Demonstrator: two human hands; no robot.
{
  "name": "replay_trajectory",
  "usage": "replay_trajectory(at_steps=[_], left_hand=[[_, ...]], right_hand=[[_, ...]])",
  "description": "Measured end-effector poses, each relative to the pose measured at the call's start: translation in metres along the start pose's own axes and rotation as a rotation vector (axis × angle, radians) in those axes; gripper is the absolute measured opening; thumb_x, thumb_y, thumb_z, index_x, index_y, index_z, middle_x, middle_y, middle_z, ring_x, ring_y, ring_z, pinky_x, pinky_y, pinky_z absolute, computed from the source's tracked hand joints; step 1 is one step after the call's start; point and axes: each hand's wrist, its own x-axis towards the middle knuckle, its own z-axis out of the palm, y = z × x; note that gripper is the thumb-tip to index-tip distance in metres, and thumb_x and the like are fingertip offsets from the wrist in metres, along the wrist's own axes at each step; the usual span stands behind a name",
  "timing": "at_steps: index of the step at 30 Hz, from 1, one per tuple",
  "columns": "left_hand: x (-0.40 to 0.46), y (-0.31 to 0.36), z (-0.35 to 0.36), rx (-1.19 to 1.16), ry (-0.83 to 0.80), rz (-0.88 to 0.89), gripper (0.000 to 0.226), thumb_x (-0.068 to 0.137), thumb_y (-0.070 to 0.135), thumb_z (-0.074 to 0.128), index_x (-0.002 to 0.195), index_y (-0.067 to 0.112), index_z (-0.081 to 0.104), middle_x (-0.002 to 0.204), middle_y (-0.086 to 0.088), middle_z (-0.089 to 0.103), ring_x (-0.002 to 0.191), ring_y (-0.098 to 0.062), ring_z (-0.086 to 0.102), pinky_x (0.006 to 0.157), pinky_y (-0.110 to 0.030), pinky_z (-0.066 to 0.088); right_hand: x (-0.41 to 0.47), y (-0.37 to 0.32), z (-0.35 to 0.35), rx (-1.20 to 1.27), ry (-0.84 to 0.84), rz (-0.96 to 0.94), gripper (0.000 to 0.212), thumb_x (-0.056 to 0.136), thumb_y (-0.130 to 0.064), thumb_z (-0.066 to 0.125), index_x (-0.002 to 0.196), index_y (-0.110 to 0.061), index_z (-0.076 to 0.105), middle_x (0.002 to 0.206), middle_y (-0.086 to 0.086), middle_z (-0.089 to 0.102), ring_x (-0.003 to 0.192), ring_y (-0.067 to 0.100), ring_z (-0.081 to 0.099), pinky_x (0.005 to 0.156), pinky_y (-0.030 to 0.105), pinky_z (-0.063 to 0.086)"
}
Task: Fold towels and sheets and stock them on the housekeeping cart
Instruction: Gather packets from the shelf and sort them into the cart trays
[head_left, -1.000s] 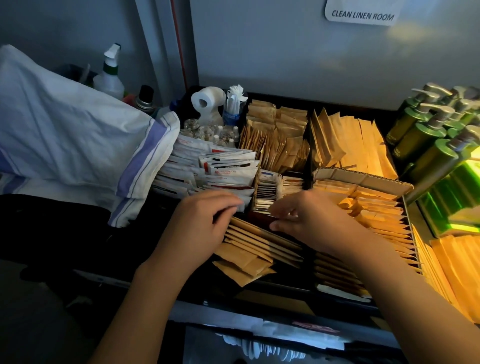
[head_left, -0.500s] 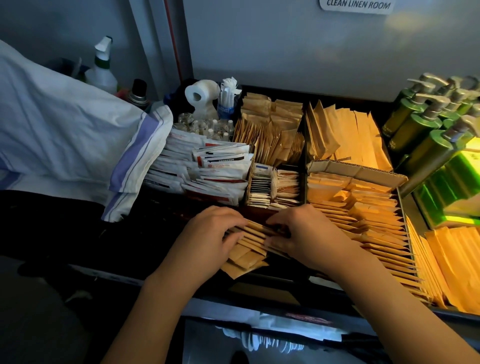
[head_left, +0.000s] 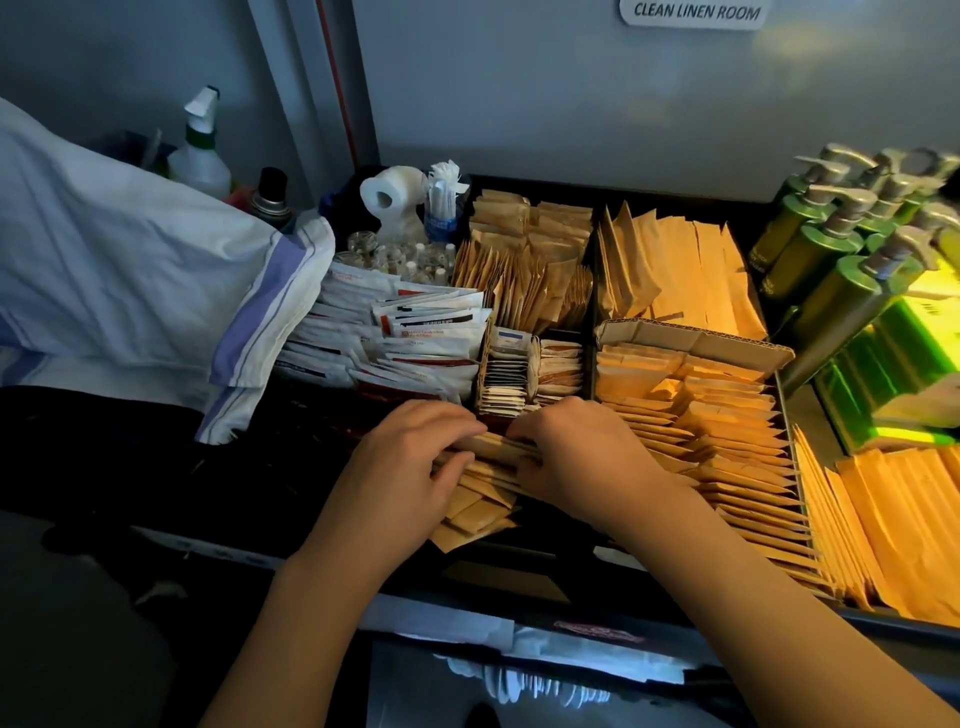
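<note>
1. Your left hand (head_left: 410, 467) and right hand (head_left: 576, 457) have drawn together over the last second. They now sit almost knuckle to knuckle on the near-centre row of brown packets (head_left: 483, 499) in the cart tray (head_left: 571, 551).
2. Left grip: narrow, fingers curled over the row's left end, thumb pressed on the packet tops. Right grip: narrow too, fingertips on the same bundle at its far edge. Both are pinching packets, not linen.
3. A second ago your hands were further apart and the loose packets fanned out; now the row looks squared up and more compact. I judge you are tidying amenities, a side step to the task.
4. Just beyond, the small sachets (head_left: 506, 374) stand in their card divider, untouched. White packets (head_left: 405, 343) lie to the left, and more brown packets fill the right compartments.
5. The task's own thing, the folded towel (head_left: 130, 280) with blue stripes, rests at far left on the cart top, well apart from both hands. It has not shifted.
6. Green pump bottles (head_left: 841, 270) stand at far right; a spray bottle (head_left: 200, 150) stands behind the towel.
</note>
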Motion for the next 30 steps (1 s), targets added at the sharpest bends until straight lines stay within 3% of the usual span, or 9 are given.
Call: replay_trajectory(at_steps=[3,8,12,23,30], left_hand=[[0.002,0.010,-0.008,0.036,0.060,0.065,0.040,0.087,0.013,0.078,0.126,0.021,0.072,0.125,0.011,0.065,0.123,-0.006,0.053,0.108,-0.012,0.036],[0.017,0.041,-0.016,0.108,0.176,0.179,0.039,0.087,0.006,0.076,0.124,0.017,0.073,0.121,0.006,0.068,0.118,-0.015,0.059,0.099,-0.040,0.052],[0.035,0.074,-0.007,0.083,0.204,0.291,0.034,0.088,0.006,0.076,0.120,0.017,0.075,0.116,0.006,0.068,0.112,-0.014,0.060,0.094,-0.037,0.052],[0.099,0.199,0.106,-0.031,-0.082,0.586,0.023,0.090,0.004,0.073,0.110,0.015,0.075,0.113,0.003,0.068,0.112,-0.021,0.060,0.091,-0.049,0.051],[0.125,0.244,0.170,-0.054,-0.315,0.620,0.025,0.089,-0.004,0.070,0.108,0.012,0.075,0.115,-0.002,0.067,0.116,-0.023,0.059,0.097,-0.046,0.052]], right_hand=[[-0.014,-0.001,-0.019,0.015,0.084,-0.030,0.015,0.091,-0.035,0.059,0.101,-0.031,0.068,0.086,-0.007,0.067,0.078,0.019,0.062,0.066,0.034,0.054],[-0.046,0.004,-0.056,0.008,0.217,-0.061,0.009,0.089,-0.031,0.061,0.095,-0.029,0.067,0.085,-0.010,0.062,0.078,0.016,0.057,0.061,0.032,0.047],[-0.083,0.027,-0.076,0.054,0.273,-0.008,0.016,0.089,-0.029,0.062,0.103,-0.028,0.070,0.090,-0.008,0.063,0.083,0.018,0.058,0.065,0.036,0.049],[-0.216,0.132,-0.065,0.214,0.370,0.417,0.014,0.089,-0.035,0.066,0.099,-0.028,0.070,0.087,-0.010,0.066,0.080,0.013,0.061,0.068,0.039,0.055],[-0.249,0.173,-0.031,0.317,0.375,0.625,0.011,0.094,-0.036,0.062,0.100,-0.028,0.067,0.088,-0.011,0.062,0.078,0.008,0.057,0.071,0.035,0.053]])
